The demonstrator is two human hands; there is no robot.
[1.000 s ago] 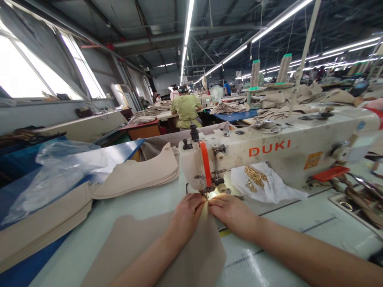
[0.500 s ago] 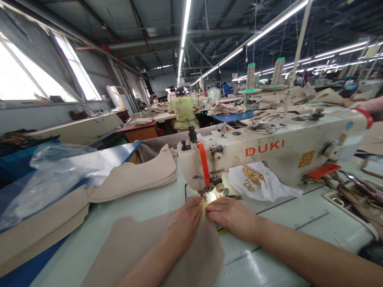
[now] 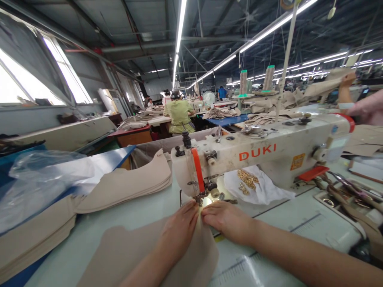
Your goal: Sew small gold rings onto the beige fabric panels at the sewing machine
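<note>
A beige fabric panel [image 3: 131, 251] lies on the sewing machine's table, its far edge under the presser foot [image 3: 200, 200]. My left hand [image 3: 181, 225] rests over the panel just left of the needle area, fingers together and gripping it at the edge. To the right of the needle, my right hand [image 3: 226, 219] has its fingers closed on the same panel's edge. The fingertips of both hands almost meet in front of the foot. The white sewing machine [image 3: 257, 153], marked DUKI, stands right behind them with its lamp lit. The needle tip is too small to make out.
Stacked beige panels [image 3: 128, 181] lie at the left, near a clear plastic bag [image 3: 44, 171]. Gold chain pieces [image 3: 247, 179] sit on white cloth [image 3: 269, 191] under the machine arm. A tool tray [image 3: 335, 203] is at right. Another person's hand [image 3: 369, 109] reaches in at far right.
The view has shifted slightly, so the machine sits further left. Both my hands keep their places on the panel by the foot. At far right, another person's raised arm and beige material have appeared.
</note>
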